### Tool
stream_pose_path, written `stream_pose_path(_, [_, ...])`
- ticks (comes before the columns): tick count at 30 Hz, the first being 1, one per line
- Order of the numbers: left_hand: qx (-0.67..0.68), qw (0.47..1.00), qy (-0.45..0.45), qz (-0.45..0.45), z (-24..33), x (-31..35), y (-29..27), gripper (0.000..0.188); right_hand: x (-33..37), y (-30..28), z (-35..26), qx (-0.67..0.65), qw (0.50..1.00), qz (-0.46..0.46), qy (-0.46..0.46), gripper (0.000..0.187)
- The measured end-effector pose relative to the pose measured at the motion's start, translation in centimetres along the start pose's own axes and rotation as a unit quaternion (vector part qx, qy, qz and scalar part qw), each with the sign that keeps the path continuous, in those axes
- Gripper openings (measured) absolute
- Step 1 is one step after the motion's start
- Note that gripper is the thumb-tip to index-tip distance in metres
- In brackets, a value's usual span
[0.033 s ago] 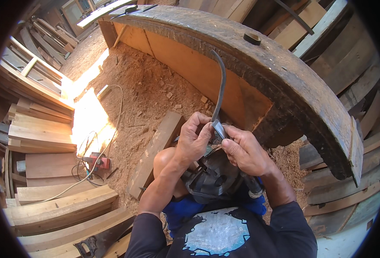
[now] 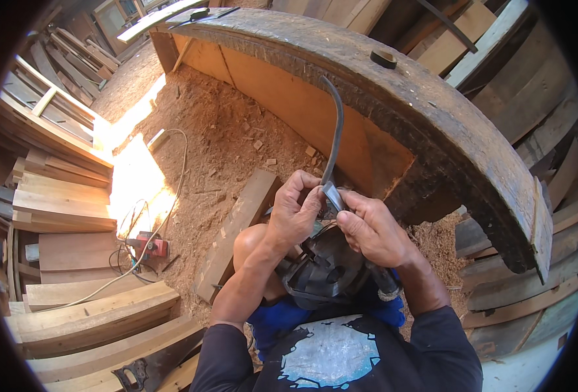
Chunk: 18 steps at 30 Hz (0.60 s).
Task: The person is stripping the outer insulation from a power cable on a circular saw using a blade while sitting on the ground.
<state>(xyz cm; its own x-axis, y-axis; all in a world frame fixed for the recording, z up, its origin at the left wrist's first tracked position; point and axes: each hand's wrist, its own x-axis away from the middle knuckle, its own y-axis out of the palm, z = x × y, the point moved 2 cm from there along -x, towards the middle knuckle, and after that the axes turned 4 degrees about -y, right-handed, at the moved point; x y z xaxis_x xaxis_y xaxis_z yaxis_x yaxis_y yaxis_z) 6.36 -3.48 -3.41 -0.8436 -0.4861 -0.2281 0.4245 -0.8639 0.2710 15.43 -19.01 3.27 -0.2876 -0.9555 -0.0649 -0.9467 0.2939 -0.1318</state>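
A dark grey, curved cord-like strip (image 2: pixel 337 127) rises from between my two hands, its free end bending left near the bench edge. My left hand (image 2: pixel 295 208) is closed in a pinch on its lower part. Against it, my right hand (image 2: pixel 373 227) is closed with thumb and fingers on a shiny, flat silvery-grey piece (image 2: pixel 333 196) at the strip's lower end. I cannot tell whether this is metal or glossy tape. Below the hands, a black power tool (image 2: pixel 328 271) rests in my lap, partly hidden by my right hand.
A long, worn wooden bench (image 2: pixel 420 98) curves across in front, with a black tape roll (image 2: pixel 384 59) on top. Stacked planks (image 2: pixel 93 320) lie at left, by a red power tool (image 2: pixel 152 245) with a cord and a handsaw (image 2: pixel 138 374). Sawdust covers the floor (image 2: pixel 204 144).
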Motion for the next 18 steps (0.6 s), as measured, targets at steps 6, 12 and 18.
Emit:
stream_pose_path(6, [0.003, 1.0, -0.003, 0.0, 0.26, 0.04, -0.04, 0.004, 0.25, 0.36, -0.55, -0.008, 1.0, 0.0, -0.007, 0.034])
stream_pose_path(12, [0.02, 1.0, 0.001, -0.01, 0.15, -0.03, -0.07, 0.003, -0.09, 0.33, -0.28, 0.002, 1.0, 0.006, -0.012, 0.028])
stream_pose_path(18, [-0.031, 0.999, 0.018, 0.005, -0.29, -0.19, -0.19, 0.002, 0.15, 0.57, 0.13, -0.072, 0.997, 0.008, 0.016, 0.032])
